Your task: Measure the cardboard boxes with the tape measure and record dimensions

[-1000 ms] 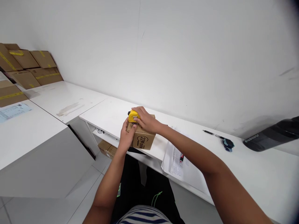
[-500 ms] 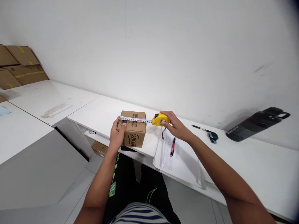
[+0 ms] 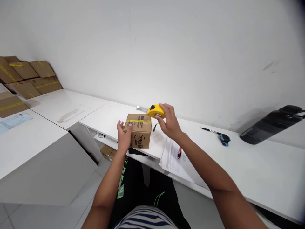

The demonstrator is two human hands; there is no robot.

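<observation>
A small brown cardboard box (image 3: 140, 140), with yellow tape across its top and dark print, stands at the table's front edge. My left hand (image 3: 124, 135) holds it by the left side, thumb on the top edge and fingers along the far left. My right hand (image 3: 170, 122) grips a yellow tape measure (image 3: 155, 110) just above the box's back right corner. A short, blurred length of its blade (image 3: 141, 109) sticks out to the left, off the box. A dark wrist strap (image 3: 155, 127) hangs below the tape measure.
Written sheets (image 3: 170, 162) with a red and black pen (image 3: 179, 153) lie right of the box. Further right are a black pen (image 3: 209, 130), a small dark blue item (image 3: 224, 139) and a black bottle (image 3: 269, 127). Taped cartons (image 3: 46, 84) are stacked at the far left.
The tape blade has come off the box top and is mostly drawn in. My right hand has lifted the tape measure up and left. My left hand stays at the box, its fingers loosened.
</observation>
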